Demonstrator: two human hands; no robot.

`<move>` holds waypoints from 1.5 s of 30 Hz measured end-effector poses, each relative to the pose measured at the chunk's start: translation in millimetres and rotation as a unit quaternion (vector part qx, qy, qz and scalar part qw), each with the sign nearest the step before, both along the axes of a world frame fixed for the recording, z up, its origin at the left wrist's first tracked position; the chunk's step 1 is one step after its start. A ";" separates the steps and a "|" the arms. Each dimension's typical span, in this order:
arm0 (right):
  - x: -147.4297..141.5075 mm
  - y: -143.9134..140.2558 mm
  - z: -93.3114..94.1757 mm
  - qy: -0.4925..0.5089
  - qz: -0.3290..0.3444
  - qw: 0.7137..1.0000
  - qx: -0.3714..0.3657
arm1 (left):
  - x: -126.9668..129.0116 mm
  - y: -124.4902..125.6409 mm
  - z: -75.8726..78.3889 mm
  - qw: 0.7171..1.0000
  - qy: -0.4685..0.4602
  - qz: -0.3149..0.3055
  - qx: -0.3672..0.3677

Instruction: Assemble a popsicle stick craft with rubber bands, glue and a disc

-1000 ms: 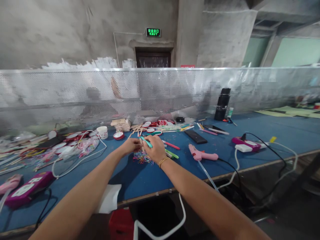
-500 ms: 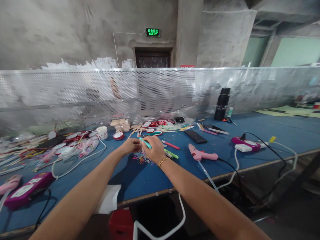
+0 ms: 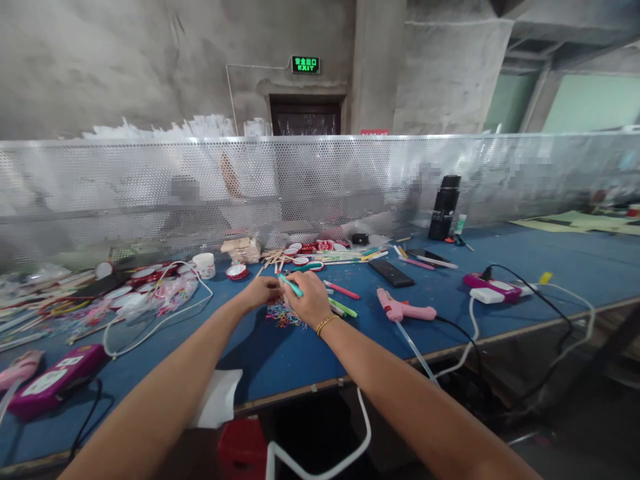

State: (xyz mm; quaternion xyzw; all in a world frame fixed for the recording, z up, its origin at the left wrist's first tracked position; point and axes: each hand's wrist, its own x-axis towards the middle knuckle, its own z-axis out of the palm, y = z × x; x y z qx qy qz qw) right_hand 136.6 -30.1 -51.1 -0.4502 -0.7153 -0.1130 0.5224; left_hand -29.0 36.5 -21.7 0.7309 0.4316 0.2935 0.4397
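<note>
both hands meet over the middle of the blue surface (image 3: 280, 360). the right hand (image 3: 313, 300) is closed around a teal stick (image 3: 291, 285), which pokes out toward the left hand (image 3: 261, 291). the left hand's fingers are pinched together at the stick's near end, though what they pinch is too small to make out. just under the hands lies a heap of coloured rubber bands (image 3: 283, 316), touching the surface. a gold bracelet (image 3: 327, 323) sits on the right wrist. to the right, near but apart, lies a pink glue gun (image 3: 403, 309), and beyond it a black phone (image 3: 391, 272). a black bottle (image 3: 443, 208) stands by the perforated metal screen (image 3: 150, 193).
</note>
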 end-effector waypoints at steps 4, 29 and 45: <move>0.5 -0.3 0.3 0.013 -0.007 1.000 0.001 | -0.3 2.2 -1.2 1.000 0.000 -0.005 -0.001; 0.2 -1.7 1.9 -0.001 0.008 1.000 0.000 | -0.9 3.0 -2.5 1.000 0.006 -0.006 0.011; 0.4 0.5 0.3 0.016 0.004 1.000 0.005 | -0.8 2.0 -1.1 1.000 0.018 -0.003 0.018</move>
